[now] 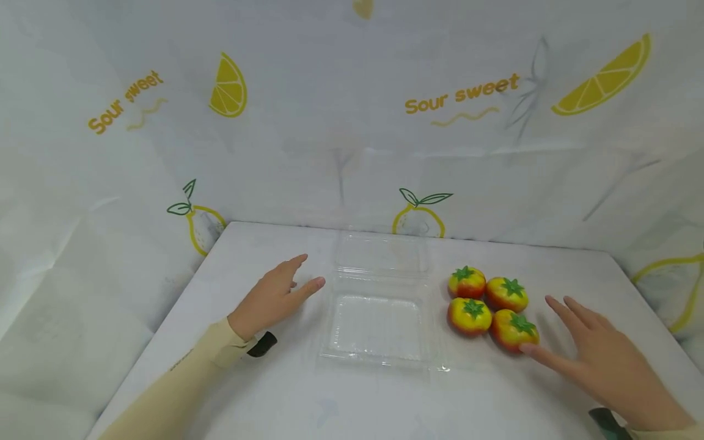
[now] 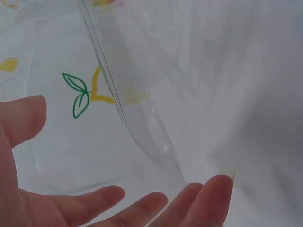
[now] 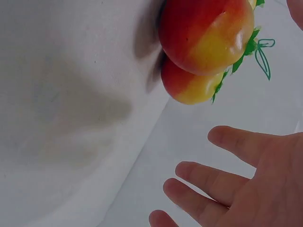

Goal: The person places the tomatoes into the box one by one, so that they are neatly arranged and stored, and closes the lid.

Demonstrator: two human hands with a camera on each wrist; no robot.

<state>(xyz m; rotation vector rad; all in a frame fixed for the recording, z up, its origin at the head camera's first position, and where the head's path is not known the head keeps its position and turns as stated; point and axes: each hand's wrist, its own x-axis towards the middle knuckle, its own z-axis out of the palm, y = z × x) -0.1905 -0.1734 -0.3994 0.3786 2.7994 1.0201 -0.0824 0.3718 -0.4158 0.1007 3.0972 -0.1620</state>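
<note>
Left hand (image 1: 274, 300) and right hand (image 1: 607, 360) hung spread, empty — the nearest fruit (image 1: 511, 335) looked light, slick, best gripped round its sides.

A white table (image 1: 275, 397) bears a clear container (image 1: 376, 327) and four fruits (image 1: 469, 319).

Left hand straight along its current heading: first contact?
Probably the left side of the clear plastic container, just ahead of the left hand in the head view. Hand height is unclear, so it might pass over.
</note>
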